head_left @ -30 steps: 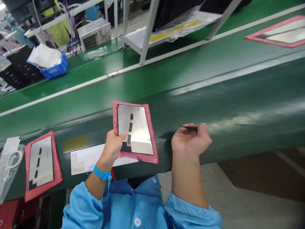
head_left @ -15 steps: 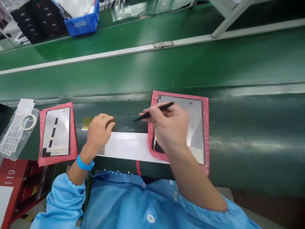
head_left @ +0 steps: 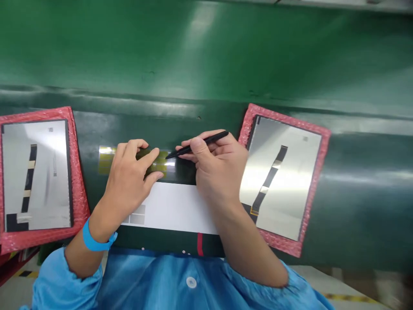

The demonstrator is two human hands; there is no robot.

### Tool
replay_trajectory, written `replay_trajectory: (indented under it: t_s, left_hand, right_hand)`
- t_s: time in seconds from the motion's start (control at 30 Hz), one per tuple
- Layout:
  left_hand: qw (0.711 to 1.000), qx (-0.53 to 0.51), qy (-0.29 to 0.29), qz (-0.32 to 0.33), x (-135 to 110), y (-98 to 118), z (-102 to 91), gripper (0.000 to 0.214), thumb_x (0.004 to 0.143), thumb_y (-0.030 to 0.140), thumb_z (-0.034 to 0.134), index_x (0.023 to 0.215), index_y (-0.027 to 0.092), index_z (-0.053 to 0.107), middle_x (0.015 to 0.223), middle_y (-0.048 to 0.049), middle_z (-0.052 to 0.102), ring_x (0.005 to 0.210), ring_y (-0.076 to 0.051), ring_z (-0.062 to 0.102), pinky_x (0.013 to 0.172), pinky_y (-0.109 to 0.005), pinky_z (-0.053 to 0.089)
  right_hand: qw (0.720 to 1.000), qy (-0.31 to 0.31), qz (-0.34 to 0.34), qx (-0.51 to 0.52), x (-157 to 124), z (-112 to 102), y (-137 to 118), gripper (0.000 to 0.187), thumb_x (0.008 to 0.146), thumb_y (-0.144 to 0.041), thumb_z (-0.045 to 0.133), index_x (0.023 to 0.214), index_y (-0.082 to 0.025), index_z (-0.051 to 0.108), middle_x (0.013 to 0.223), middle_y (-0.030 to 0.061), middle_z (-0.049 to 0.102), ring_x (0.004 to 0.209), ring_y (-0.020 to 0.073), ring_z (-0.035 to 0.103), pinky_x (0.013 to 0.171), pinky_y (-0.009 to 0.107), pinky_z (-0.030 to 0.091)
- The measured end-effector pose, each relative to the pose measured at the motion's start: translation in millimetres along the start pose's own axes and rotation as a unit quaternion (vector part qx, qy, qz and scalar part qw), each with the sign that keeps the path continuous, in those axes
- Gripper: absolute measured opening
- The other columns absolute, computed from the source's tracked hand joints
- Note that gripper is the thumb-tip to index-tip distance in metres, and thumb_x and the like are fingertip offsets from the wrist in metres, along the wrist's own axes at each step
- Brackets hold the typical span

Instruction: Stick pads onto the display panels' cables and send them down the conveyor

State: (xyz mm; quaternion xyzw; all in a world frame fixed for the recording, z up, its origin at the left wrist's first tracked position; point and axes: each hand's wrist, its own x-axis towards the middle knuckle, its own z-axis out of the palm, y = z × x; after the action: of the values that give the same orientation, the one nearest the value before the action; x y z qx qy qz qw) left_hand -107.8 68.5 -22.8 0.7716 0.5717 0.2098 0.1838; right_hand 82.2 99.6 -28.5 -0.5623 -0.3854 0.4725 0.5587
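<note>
My left hand (head_left: 130, 176) rests with its fingers pressed down on a strip of yellow tape pieces (head_left: 106, 158) stuck to the dark green bench edge. My right hand (head_left: 216, 165) pinches black tweezers (head_left: 196, 144), their tip pointing left at the yellow strip right beside my left fingertips. Below both hands lies a white paper sheet (head_left: 176, 206). A silver panel with a black flex cable sits on pink bubble wrap (head_left: 280, 176) just right of my right hand.
A second silver panel on pink bubble wrap (head_left: 35, 172) lies at the far left. The green conveyor belt (head_left: 206, 47) runs across the back. My blue sleeves and a blue wrist strap (head_left: 93, 239) show at the bottom.
The view dropped down onto the bench edge. My right hand came off the right panel and brought the tweezers' tip to the yellow strip; my left hand stayed on the strip.
</note>
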Motion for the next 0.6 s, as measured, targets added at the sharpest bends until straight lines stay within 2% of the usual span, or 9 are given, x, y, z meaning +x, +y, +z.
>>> replay_trajectory:
  t_s: [0.27,0.43,0.53,0.6]
  left_hand:
    - [1.000,0.000,-0.001,-0.002,-0.5,3.9,0.4,0.042,0.095,0.028,0.083,0.136,0.022,0.075,0.137,-0.0124,0.063,0.124,-0.032,0.057,0.109,-0.052,0.053]
    - [1.000,0.008,0.000,0.000,0.2,0.6,1.9,0.041,0.096,0.028,0.081,0.136,0.022,0.075,0.137,-0.0122,0.062,0.122,-0.032,0.058,0.108,-0.053,0.054]
    - [1.000,0.009,0.005,0.011,1.8,-8.2,0.1,0.041,0.096,0.030,0.080,0.136,0.023,0.075,0.138,-0.0121,0.062,0.121,-0.032,0.059,0.108,-0.054,0.055]
    - [0.999,0.011,0.020,0.031,3.1,-12.8,-3.5,0.039,0.096,0.032,0.080,0.134,0.026,0.076,0.137,-0.0115,0.064,0.120,-0.032,0.061,0.106,-0.054,0.056]
  right_hand:
    - [1.000,-0.020,0.016,-0.012,6.6,0.2,-1.0,0.022,0.088,-0.034,0.089,0.089,-0.022,0.070,0.081,-0.0011,0.077,0.073,0.0145,0.079,0.063,0.021,0.067]
    - [0.999,-0.022,0.007,0.027,5.7,2.0,-5.6,0.036,0.084,-0.047,0.093,0.090,-0.022,0.068,0.078,-0.0026,0.076,0.069,0.0140,0.077,0.058,0.021,0.064]
    - [0.998,-0.012,0.010,0.062,6.2,-18.7,-17.2,0.044,0.081,-0.056,0.095,0.089,-0.023,0.066,0.079,-0.0030,0.075,0.068,0.0145,0.078,0.055,0.022,0.063]
    - [0.998,0.024,-0.007,0.062,7.3,-48.7,-25.6,0.046,0.079,-0.057,0.096,0.087,-0.024,0.065,0.078,-0.0034,0.074,0.067,0.0146,0.077,0.054,0.022,0.063]
